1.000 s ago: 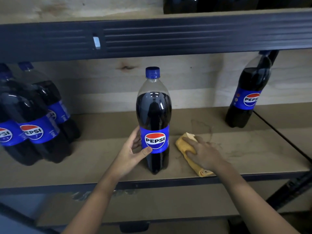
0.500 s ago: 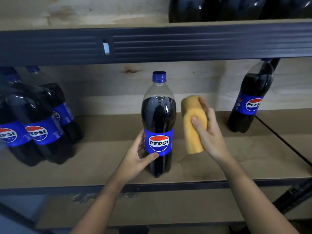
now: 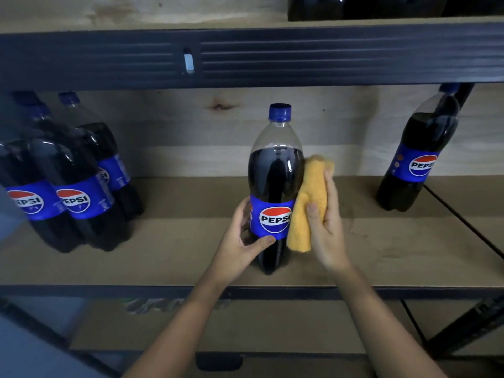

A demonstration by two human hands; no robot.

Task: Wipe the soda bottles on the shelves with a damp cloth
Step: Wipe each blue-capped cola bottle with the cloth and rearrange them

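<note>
A Pepsi bottle (image 3: 275, 170) with a blue cap stands upright near the front of the middle shelf (image 3: 174, 257). My left hand (image 3: 241, 241) grips its lower part at the blue label, thumb across the front. My right hand (image 3: 324, 225) holds a folded yellow cloth (image 3: 309, 197) and presses it against the bottle's right side, from the dark shoulder down past the label. The far side of the bottle is hidden.
Three Pepsi bottles (image 3: 73, 181) stand grouped at the shelf's left end. Another bottle (image 3: 420, 156) stands at the back right beside a dark upright post. A dark metal beam (image 3: 272, 55) runs overhead, with more bottles (image 3: 354, 6) on the shelf above it.
My right hand lifted the yellow cloth off the shelf board and brought it leftward onto the bottle's right side. My left hand kept its grip on the bottle.
</note>
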